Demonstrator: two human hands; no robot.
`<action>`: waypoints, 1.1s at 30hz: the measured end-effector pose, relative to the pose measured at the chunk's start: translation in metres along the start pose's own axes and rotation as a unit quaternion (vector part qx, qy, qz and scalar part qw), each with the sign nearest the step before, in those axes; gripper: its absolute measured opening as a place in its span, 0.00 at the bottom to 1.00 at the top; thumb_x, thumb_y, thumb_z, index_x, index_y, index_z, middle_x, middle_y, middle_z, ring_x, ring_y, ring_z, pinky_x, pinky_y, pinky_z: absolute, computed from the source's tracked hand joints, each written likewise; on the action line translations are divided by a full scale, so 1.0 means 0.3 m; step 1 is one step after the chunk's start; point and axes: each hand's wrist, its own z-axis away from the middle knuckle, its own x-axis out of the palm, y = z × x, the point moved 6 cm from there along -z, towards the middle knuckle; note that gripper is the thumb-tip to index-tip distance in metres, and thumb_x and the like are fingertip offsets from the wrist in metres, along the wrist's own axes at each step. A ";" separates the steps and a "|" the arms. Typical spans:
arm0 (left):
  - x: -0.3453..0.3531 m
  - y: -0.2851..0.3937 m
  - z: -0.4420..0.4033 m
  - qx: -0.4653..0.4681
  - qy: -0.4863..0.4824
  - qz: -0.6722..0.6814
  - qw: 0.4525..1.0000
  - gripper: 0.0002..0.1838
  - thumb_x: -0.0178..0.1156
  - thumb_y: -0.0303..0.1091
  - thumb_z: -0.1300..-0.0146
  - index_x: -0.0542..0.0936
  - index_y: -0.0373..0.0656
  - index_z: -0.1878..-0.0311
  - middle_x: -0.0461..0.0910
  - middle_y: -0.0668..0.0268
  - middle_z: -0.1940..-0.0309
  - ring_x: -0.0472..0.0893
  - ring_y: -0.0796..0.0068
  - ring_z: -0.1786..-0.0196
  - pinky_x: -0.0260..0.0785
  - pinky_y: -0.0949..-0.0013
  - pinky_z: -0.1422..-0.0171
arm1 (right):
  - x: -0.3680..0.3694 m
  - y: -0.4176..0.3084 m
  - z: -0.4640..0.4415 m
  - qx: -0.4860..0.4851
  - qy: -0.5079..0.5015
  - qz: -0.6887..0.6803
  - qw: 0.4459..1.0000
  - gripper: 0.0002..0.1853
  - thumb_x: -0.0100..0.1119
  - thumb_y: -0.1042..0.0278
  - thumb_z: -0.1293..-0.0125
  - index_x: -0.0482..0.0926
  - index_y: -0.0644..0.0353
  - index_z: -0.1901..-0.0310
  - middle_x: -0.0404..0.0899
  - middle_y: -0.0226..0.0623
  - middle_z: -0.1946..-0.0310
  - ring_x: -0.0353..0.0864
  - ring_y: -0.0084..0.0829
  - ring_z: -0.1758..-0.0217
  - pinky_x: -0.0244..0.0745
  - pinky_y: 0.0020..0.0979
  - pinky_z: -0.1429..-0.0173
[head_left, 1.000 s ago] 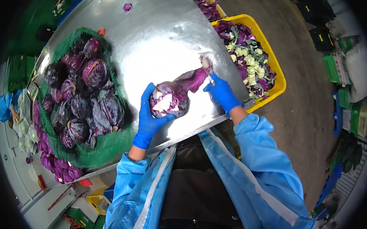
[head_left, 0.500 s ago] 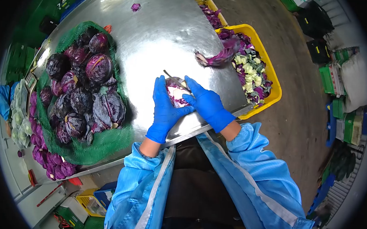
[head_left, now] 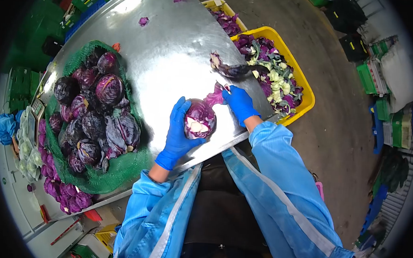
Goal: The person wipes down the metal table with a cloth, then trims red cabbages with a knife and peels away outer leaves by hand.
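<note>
My left hand (head_left: pixel 178 136), in a blue glove, is wrapped round a red cabbage (head_left: pixel 200 119) whose pale cut base faces up. To its right, my right hand (head_left: pixel 240 103) is closed on a purple leaf (head_left: pixel 215 96) beside the cabbage; a small tool seems to be in its fingers too, but is mostly hidden. Another long dark leaf (head_left: pixel 235 70) lies past my right hand at the metal table's edge, reaching over the yellow crate (head_left: pixel 309 93) of leaves and pale trimmings.
Several red cabbages (head_left: pixel 93 125) lie in a green net (head_left: pixel 102 182) on the left of the metal table (head_left: pixel 166 40). Trimmed purple cabbages (head_left: pixel 67 194) sit beyond the table's left edge. A second yellow crate (head_left: pixel 240 23) stands farther back. Another person's blue sleeve (head_left: pixel 5 128) shows at far left.
The long leaf was dropped near the crate. My right hand returned to the cabbage, then moved right again with a smaller leaf. My left hand kept its hold on the cabbage.
</note>
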 end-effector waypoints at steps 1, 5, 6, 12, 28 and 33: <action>-0.001 0.000 0.003 -0.002 -0.013 0.014 1.000 0.60 0.82 0.40 0.70 0.61 0.45 0.29 0.56 0.50 0.28 0.58 0.50 0.26 0.54 0.54 0.24 | -0.021 -0.012 0.026 0.019 0.007 0.076 0.997 0.26 0.58 0.46 0.36 0.76 0.58 0.45 0.82 0.51 0.60 0.82 0.51 0.56 0.76 0.46 0.55; -0.024 0.014 -0.103 0.022 -0.133 0.016 0.991 0.58 0.80 0.39 0.70 0.63 0.45 0.30 0.56 0.49 0.28 0.55 0.47 0.25 0.50 0.55 0.22 | -0.119 -0.243 0.186 -0.034 0.010 0.085 0.996 0.38 0.60 0.48 0.36 0.59 0.56 0.30 0.76 0.49 0.45 0.82 0.50 0.52 0.77 0.42 0.49; -0.021 0.021 -0.126 0.035 -0.165 -0.008 0.986 0.58 0.80 0.39 0.70 0.63 0.44 0.29 0.56 0.48 0.27 0.55 0.47 0.25 0.49 0.54 0.22 | -0.130 -0.332 0.242 -0.024 -0.072 0.018 0.997 0.38 0.60 0.46 0.36 0.60 0.57 0.30 0.73 0.50 0.40 0.81 0.49 0.50 0.77 0.41 0.46; 0.056 -0.070 -0.027 -0.123 0.037 -0.089 0.988 0.65 0.79 0.45 0.65 0.50 0.36 0.26 0.52 0.43 0.28 0.52 0.45 0.25 0.52 0.50 0.24 | -0.031 -0.242 0.219 -0.081 0.001 -0.021 0.996 0.38 0.59 0.36 0.39 0.69 0.55 0.34 0.78 0.47 0.45 0.79 0.47 0.45 0.74 0.39 0.41; 0.067 -0.038 -0.076 -0.153 0.028 -0.126 0.980 0.64 0.81 0.50 0.66 0.54 0.35 0.28 0.57 0.42 0.32 0.59 0.42 0.30 0.56 0.52 0.27 | -0.064 -0.083 -0.048 0.009 0.011 0.002 1.000 0.28 0.43 0.38 0.30 0.80 0.54 0.50 0.82 0.54 0.62 0.81 0.56 0.58 0.75 0.49 0.53; 0.003 -0.132 -0.001 -0.168 0.035 0.076 0.982 0.61 0.82 0.41 0.65 0.55 0.38 0.28 0.57 0.51 0.30 0.61 0.55 0.29 0.55 0.60 0.24 | -0.056 0.001 -0.067 0.027 0.055 0.049 0.997 0.27 0.58 0.37 0.41 0.81 0.53 0.52 0.82 0.52 0.60 0.82 0.53 0.57 0.77 0.47 0.52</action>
